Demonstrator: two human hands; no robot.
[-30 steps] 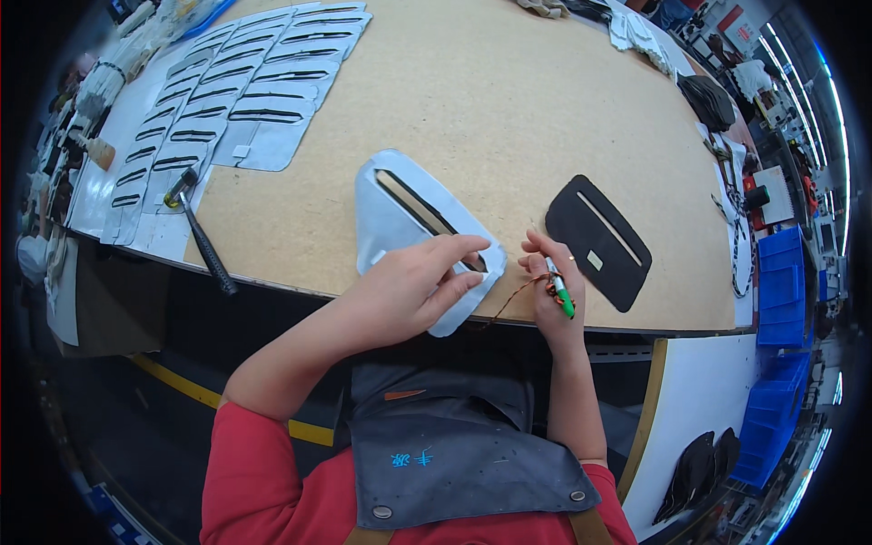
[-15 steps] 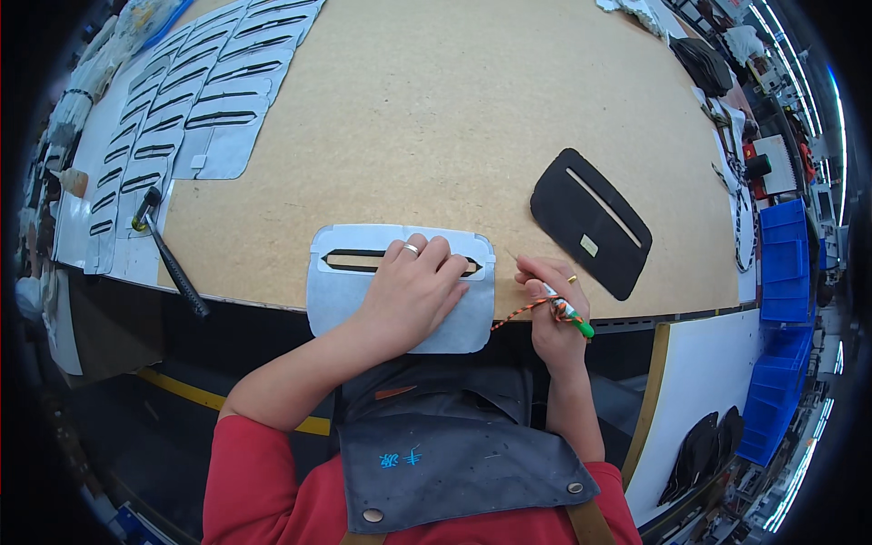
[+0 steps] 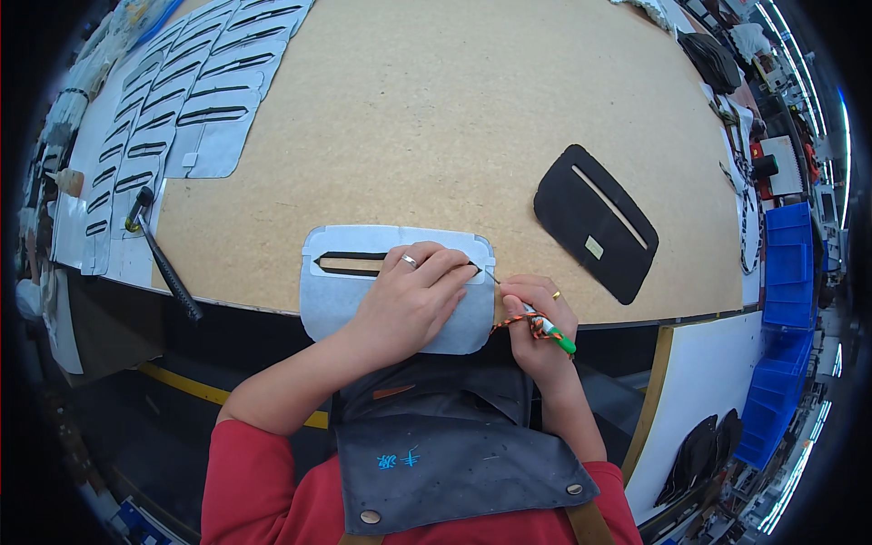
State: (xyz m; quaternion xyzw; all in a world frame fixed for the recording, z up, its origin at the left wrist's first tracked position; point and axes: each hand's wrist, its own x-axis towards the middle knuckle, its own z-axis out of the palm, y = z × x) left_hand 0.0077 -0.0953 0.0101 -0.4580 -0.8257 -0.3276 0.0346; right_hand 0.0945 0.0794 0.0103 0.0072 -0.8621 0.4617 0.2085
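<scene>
A pale, rounded panel [image 3: 400, 318] lies at the table's near edge, its lower part overhanging. It has a long slot [image 3: 350, 264] edged in black. My left hand [image 3: 400, 295] lies on the panel across the slot, fingers stretched out, fingertips by the slot's right end. My right hand [image 3: 543, 331] is closed around a slim awl-like tool [image 3: 559, 338] with a white and green handle and an orange-and-black cord wound round it. Its thin tip reaches the panel's right edge beside my left fingertips. Exact contact is too small to tell.
A black slotted panel [image 3: 595, 222] with a small pale label lies on the table [image 3: 409, 136] to the right. Overlapping rows of pale slotted panels [image 3: 218, 150] spread at the far left, near a black-handled hammer [image 3: 168, 268]. Blue bins [image 3: 787, 263] stand at the right.
My right hand has moved left and slightly down, bringing the tool's tip to the panel's right edge. My left fingers have shifted slightly toward the slot's right end.
</scene>
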